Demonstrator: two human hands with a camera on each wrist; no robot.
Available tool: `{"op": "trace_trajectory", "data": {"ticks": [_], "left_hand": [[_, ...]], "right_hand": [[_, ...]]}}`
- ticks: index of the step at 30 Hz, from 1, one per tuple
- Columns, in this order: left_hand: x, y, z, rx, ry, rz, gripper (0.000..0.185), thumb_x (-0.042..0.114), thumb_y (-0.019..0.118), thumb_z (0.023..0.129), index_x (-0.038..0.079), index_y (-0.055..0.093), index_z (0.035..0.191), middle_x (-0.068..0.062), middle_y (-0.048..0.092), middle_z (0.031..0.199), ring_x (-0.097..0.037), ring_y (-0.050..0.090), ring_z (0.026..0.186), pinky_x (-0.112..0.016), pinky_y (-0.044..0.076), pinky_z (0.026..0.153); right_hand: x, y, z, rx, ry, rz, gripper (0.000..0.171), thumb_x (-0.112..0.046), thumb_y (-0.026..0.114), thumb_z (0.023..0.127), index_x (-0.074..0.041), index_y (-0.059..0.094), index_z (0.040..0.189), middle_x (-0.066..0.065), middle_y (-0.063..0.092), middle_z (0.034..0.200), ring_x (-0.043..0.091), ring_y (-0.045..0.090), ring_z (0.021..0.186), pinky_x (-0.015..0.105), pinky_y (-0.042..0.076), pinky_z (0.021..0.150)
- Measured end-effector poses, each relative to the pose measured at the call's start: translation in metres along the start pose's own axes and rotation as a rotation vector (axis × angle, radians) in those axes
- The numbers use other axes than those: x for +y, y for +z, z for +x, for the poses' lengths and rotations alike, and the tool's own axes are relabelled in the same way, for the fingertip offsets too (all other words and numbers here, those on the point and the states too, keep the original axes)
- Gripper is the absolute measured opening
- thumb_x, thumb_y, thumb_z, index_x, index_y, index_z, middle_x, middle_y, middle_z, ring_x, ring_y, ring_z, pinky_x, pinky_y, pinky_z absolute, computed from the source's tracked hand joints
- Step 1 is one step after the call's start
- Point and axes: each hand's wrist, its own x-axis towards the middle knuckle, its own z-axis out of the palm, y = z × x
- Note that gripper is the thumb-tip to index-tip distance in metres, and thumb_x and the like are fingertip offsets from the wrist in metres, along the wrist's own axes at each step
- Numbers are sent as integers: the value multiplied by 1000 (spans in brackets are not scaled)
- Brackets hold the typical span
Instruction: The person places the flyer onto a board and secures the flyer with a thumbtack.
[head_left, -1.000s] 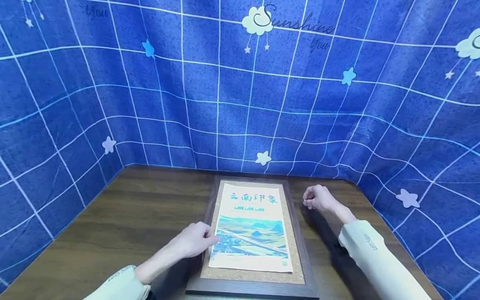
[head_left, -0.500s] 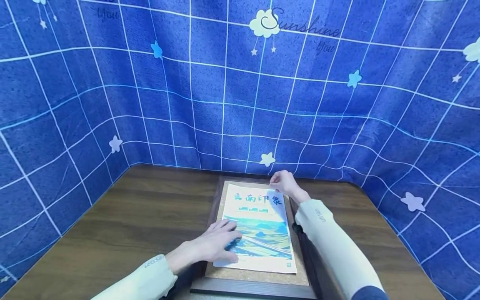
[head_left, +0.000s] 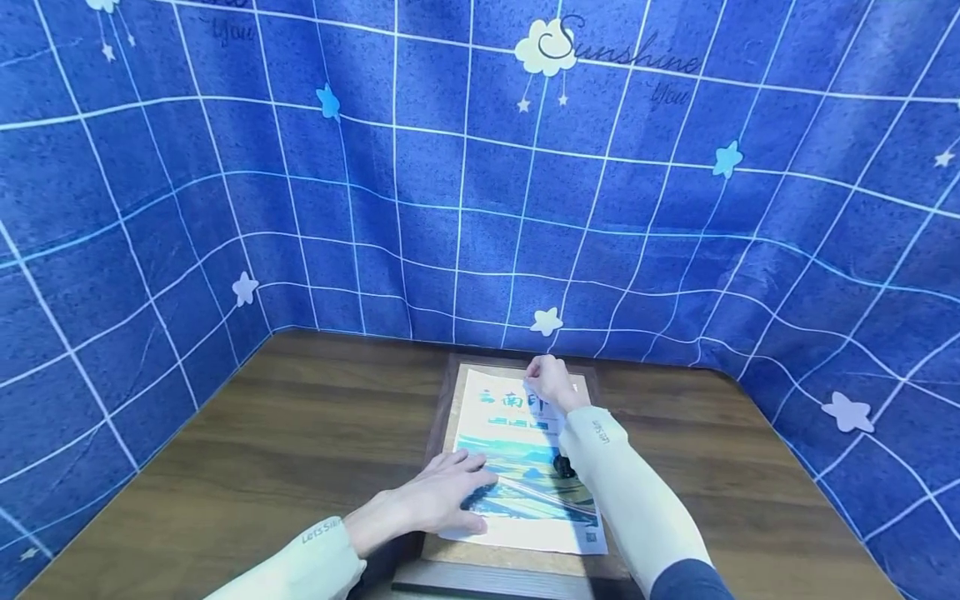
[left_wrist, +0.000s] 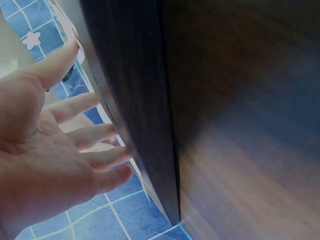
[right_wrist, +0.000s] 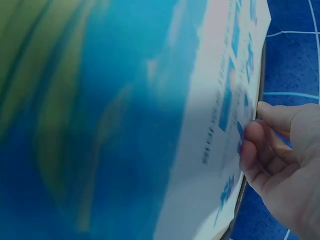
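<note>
A poster point(head_left: 525, 533) with blue lettering above a painted landscape lies on a cork board point(head_left: 495, 556) in a dark frame. My left hand point(head_left: 442, 492) rests over the poster's lower left part, fingers spread; the left wrist view shows the same hand point(left_wrist: 55, 135) beyond the frame's side edge point(left_wrist: 130, 100). My right hand point(head_left: 551, 382) is at the poster's top edge, right of its middle. In the right wrist view this hand point(right_wrist: 290, 155) has thumb and curled fingers pinched together at the printed top margin point(right_wrist: 220, 120). What sits between the fingertips is hidden.
The board lies on a dark wooden table point(head_left: 315, 417), near its back edge. A blue cloth point(head_left: 420, 208) with white grid lines and stars hangs behind and at both sides. My right sleeve point(head_left: 637, 492) covers the board's right side.
My right hand has come left from the table beside the board, a tiny pale thing at its fingertips, to the poster's top edge. My left hand has moved from the left edge onto the poster, fingers spreading.
</note>
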Motion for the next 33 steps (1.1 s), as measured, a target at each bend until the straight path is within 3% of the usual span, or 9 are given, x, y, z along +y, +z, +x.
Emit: {"op": "trace_trajectory", "data": {"ticks": [8,33], "left_hand": [[3,-1,1,-17,-23,27,62,45,66,87,20,49,141,-14,37,154,-39,29,144,-61,23,115],[3,1,-2,-16,-21,45,63,47,62,89,19,47,142,-14,35,155,-39,29,144,-59,27,114]], "right_hand": [[-3,0,0,19,4,-41,4,-7,68,84,-3,69,83,10,71,81,22,65,74,37,54,73],[-7,-4,4,-89,11,-62,5,-7,68,86,-3,70,87,12,71,87,21,64,75,34,53,70]]}}
